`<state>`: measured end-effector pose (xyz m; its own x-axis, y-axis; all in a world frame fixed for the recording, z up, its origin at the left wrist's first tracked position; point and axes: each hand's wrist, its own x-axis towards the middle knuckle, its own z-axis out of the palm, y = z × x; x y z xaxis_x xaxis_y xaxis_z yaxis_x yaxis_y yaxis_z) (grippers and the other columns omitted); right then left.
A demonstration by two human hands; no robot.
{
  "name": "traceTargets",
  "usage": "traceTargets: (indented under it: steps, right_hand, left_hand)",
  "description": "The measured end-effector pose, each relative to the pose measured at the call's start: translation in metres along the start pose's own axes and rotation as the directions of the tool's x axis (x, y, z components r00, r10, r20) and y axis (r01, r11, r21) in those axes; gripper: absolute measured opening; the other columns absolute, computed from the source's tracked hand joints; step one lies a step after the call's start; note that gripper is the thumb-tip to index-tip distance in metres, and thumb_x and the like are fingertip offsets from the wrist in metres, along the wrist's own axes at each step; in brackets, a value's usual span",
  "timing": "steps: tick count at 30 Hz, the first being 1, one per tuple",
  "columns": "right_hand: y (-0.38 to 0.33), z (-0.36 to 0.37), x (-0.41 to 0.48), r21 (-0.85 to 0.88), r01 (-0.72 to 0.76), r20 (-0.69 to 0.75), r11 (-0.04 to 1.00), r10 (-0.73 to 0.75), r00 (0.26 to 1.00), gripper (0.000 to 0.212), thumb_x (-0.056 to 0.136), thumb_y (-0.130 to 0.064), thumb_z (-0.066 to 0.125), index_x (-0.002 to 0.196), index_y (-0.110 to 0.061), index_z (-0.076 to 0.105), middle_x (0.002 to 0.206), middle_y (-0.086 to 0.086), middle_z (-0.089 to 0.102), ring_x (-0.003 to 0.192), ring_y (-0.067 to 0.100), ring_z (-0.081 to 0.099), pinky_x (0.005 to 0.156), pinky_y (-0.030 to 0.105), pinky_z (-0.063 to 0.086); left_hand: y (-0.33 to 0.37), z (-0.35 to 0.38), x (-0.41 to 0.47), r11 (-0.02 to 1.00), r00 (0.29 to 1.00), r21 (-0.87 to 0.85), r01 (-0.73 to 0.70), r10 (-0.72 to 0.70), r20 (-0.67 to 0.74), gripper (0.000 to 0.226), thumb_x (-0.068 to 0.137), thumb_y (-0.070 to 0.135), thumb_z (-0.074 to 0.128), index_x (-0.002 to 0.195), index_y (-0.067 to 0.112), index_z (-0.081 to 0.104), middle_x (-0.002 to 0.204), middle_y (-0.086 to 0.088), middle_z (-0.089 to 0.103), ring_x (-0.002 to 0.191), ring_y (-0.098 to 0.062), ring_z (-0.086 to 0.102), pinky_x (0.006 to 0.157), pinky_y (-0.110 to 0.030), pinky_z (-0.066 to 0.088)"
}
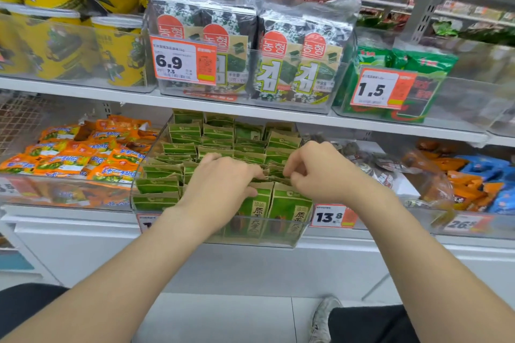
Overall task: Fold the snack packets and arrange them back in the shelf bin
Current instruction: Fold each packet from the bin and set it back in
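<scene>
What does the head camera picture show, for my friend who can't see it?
A left hand and right hand pinch the tops of green snack packets in a clear shelf bin. Orange packets lie left of it.

Beneath the left hand (220, 186) and right hand (315, 172), the packets (289, 211) look like matt brown paper with glossier green printed panels. Their bin (250, 243) is clear, smooth plastic. Left of the hands, the orange packs (69, 153) are shiny, crinkled foil. Above the hands, seaweed multipacks (295, 64) sit in wrinkled clear film on a smooth, white-painted metal shelf (250, 112).
</scene>
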<state>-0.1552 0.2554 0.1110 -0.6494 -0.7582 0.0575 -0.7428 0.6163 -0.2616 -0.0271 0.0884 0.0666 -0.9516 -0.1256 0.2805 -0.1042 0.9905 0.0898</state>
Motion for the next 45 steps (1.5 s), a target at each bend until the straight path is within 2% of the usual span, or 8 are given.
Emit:
traceTargets:
  steps: [7, 11, 14, 18, 24, 33, 38, 45]
  right_hand:
    - [0.021, 0.005, -0.014, 0.046, 0.160, 0.043, 0.986, -0.162, 0.986, 0.008, 0.085, -0.036, 0.085, 0.085, -0.029, 0.083, 0.075, -0.016, 0.075, 0.076, 0.001, 0.070, 0.079, 0.029, 0.059]
    - [0.036, 0.005, -0.015, -0.068, 0.084, -0.065, 0.994, -0.088, 0.994, 0.018, 0.082, -0.039, 0.090, 0.074, -0.029, 0.077, 0.066, -0.015, 0.070, 0.071, 0.005, 0.066, 0.077, 0.030, 0.054]
    - [0.036, 0.008, -0.017, -0.055, 0.127, 0.058, 0.990, -0.124, 0.991, 0.020, 0.079, -0.037, 0.092, 0.079, -0.023, 0.078, 0.068, -0.006, 0.070, 0.072, 0.013, 0.065, 0.073, 0.034, 0.055]
    - [0.039, 0.011, -0.016, -0.207, 0.155, 0.043, 0.966, -0.150, 0.988, 0.034, 0.084, -0.049, 0.083, 0.083, -0.016, 0.075, 0.067, 0.004, 0.065, 0.070, 0.025, 0.054, 0.079, 0.037, 0.041]
    - [0.035, 0.025, -0.005, -0.332, 0.000, -0.210, 0.943, -0.074, 0.975, 0.019, 0.098, -0.031, 0.068, 0.081, -0.023, 0.071, 0.068, -0.003, 0.059, 0.078, 0.029, 0.054, 0.084, 0.037, 0.032]
    - [0.029, 0.047, 0.024, -0.423, -0.042, -0.232, 0.905, -0.063, 0.971, 0.013, 0.097, -0.026, 0.070, 0.091, -0.022, 0.060, 0.090, 0.002, 0.067, 0.102, 0.030, 0.059, 0.082, 0.040, 0.025]
    - [0.040, 0.033, 0.019, 0.062, -0.063, -0.328, 0.996, 0.081, 0.941, 0.013, 0.090, -0.027, 0.071, 0.103, -0.027, 0.072, 0.087, -0.006, 0.067, 0.095, 0.028, 0.065, 0.092, 0.040, 0.049]
    - [0.033, 0.007, 0.000, 0.601, 0.129, -0.519, 0.788, 0.262, 0.814, 0.009, 0.099, -0.020, 0.066, 0.106, -0.024, 0.064, 0.084, -0.008, 0.070, 0.072, 0.007, 0.065, 0.071, 0.037, 0.054]
  left_hand:
    - [-0.007, -0.001, 0.009, 0.979, 0.978, 0.023, 0.204, -0.203, -0.041, 0.027, 0.095, 0.035, 0.079, 0.118, 0.037, 0.064, 0.108, 0.012, 0.074, 0.108, -0.015, 0.067, 0.112, -0.045, 0.032]
    - [0.016, 0.012, 0.005, 0.998, 0.996, -0.031, 0.056, -0.057, -0.066, 0.050, 0.093, 0.006, 0.072, 0.129, 0.037, 0.054, 0.131, 0.017, 0.062, 0.126, -0.012, 0.055, 0.117, -0.045, 0.031]
    - [0.021, 0.012, 0.003, 0.998, 0.999, -0.051, -0.023, 0.021, -0.037, 0.031, 0.100, 0.031, 0.066, 0.130, 0.038, 0.063, 0.142, 0.021, 0.057, 0.133, -0.011, 0.048, 0.114, -0.045, 0.032]
    - [0.023, 0.011, 0.003, 0.994, 0.997, -0.101, 0.035, -0.042, -0.068, 0.011, 0.102, 0.051, 0.060, 0.104, 0.040, 0.062, 0.116, 0.021, 0.060, 0.110, -0.007, 0.051, 0.105, -0.040, 0.036]
    - [0.026, 0.006, 0.006, 0.989, 0.994, -0.105, 0.103, -0.107, -0.031, 0.030, 0.097, 0.048, 0.063, 0.073, 0.031, 0.054, 0.099, 0.015, 0.060, 0.097, -0.011, 0.052, 0.103, -0.042, 0.036]
    - [0.027, 0.008, 0.005, 0.991, 0.995, -0.083, 0.100, -0.101, -0.012, 0.041, 0.096, 0.060, 0.056, 0.072, 0.029, 0.045, 0.084, 0.014, 0.049, 0.089, -0.017, 0.048, 0.097, -0.047, 0.041]
    - [0.026, 0.009, 0.004, 0.992, 0.995, -0.100, 0.081, -0.087, -0.050, 0.032, 0.101, 0.060, 0.052, 0.085, 0.035, 0.043, 0.088, 0.017, 0.049, 0.090, -0.014, 0.049, 0.097, -0.044, 0.041]
    - [0.028, 0.008, 0.002, 0.962, 0.992, -0.261, 0.084, -0.106, -0.074, 0.017, 0.097, 0.042, 0.063, 0.103, 0.034, 0.049, 0.103, 0.019, 0.054, 0.102, -0.013, 0.051, 0.102, -0.045, 0.042]
